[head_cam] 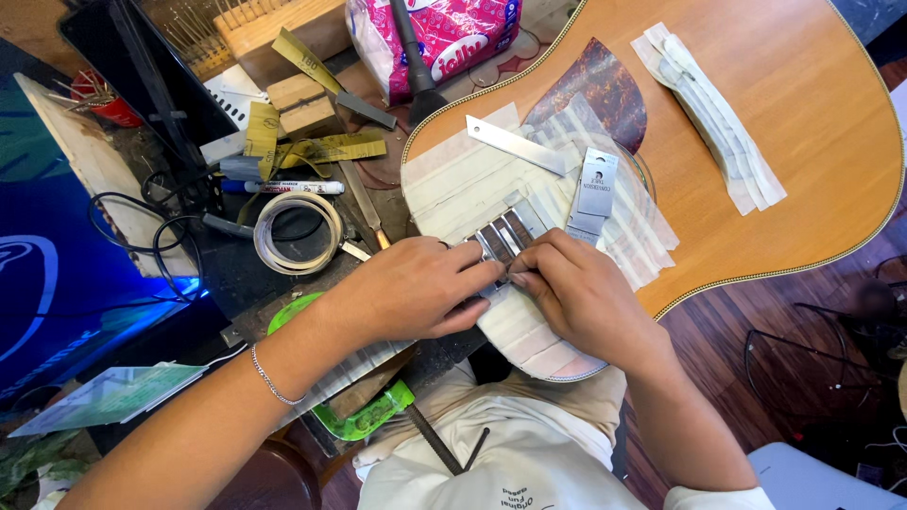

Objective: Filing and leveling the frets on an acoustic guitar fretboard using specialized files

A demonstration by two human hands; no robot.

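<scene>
An acoustic guitar (775, 104) lies flat, its top partly covered with strips of pale masking tape (453, 184). The fretboard end (505, 231) shows between the tape strips. My left hand (406, 288) rests on the taped upper bout, fingers curled toward the frets. My right hand (581, 293) meets it from the right, fingertips pinched at the fret area; what they grip is too small to tell. A metal ruler (515, 144) and a small grey card (595, 184) lie on the tape beyond my hands.
A roll of masking tape (298, 231), a marker pen (283, 187), files, wooden blocks (302, 104) and cables crowd the bench at left. A pink tissue pack (444, 38) sits at the back. A green clamp (364, 416) grips the bench edge near my lap. Folded tape strips (718, 118) lie on the guitar's lower bout.
</scene>
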